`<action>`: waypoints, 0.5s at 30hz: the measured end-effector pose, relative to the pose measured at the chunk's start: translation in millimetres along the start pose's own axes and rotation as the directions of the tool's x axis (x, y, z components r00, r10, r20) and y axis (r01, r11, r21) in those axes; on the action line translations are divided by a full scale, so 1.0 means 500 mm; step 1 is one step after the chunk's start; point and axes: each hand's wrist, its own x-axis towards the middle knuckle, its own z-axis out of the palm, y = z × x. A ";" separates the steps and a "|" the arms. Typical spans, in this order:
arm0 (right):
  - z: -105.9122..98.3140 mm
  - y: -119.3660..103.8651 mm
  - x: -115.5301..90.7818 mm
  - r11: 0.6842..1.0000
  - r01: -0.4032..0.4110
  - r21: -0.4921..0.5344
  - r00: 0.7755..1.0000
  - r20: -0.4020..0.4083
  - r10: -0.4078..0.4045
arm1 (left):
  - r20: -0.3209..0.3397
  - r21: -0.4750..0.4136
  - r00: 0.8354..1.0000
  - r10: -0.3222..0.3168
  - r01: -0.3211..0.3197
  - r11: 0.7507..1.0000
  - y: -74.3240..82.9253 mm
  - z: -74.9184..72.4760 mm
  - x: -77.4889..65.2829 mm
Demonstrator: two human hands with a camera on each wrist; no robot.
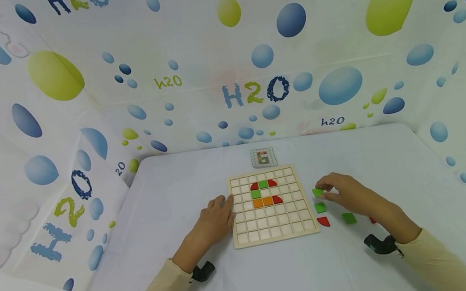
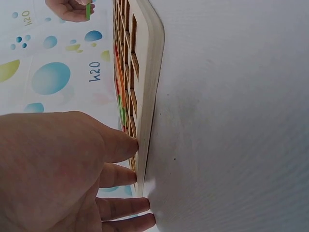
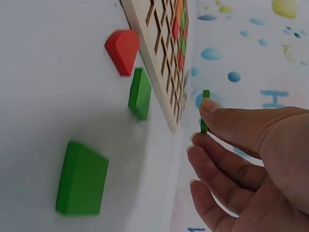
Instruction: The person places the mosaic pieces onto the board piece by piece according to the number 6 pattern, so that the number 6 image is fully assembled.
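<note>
My right hand [image 1: 347, 194] pinches a green square tile [image 1: 317, 192] between thumb and fingers, held up off the table to the right of the wooden grid board [image 1: 266, 223]. In the right wrist view the tile [image 3: 206, 94] is seen edge-on. The left hand [image 1: 212, 220] rests at the board's left edge, its fingertips [image 2: 126, 147] touching the rim. Set in the upper part of the grid are red rounded tiles [image 1: 272, 183], green squares [image 1: 255, 194] and two orange squares [image 1: 262, 202].
Right of the board lie a green square [image 1: 320, 208], a red rounded tile [image 1: 324, 221] and another green square [image 1: 349, 218]. A red piece [image 1: 372, 220] is mostly hidden by the right wrist. Behind the board lies a small pattern card [image 1: 263, 157].
</note>
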 end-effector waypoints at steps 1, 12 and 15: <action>0.003 -0.004 0.003 1.000 -0.003 0.003 1.000 0.010 0.003 | 0.002 0.001 1.000 -0.001 0.001 1.000 0.001 -0.001 0.000; 0.036 -0.051 0.031 0.997 -0.063 0.039 0.993 0.102 0.058 | -0.005 -0.011 1.000 -0.009 0.009 1.000 0.007 -0.005 0.000; 0.044 -0.058 0.037 0.998 -0.044 0.052 0.994 0.105 0.038 | -0.006 -0.008 1.000 -0.012 0.012 1.000 0.006 -0.005 -0.001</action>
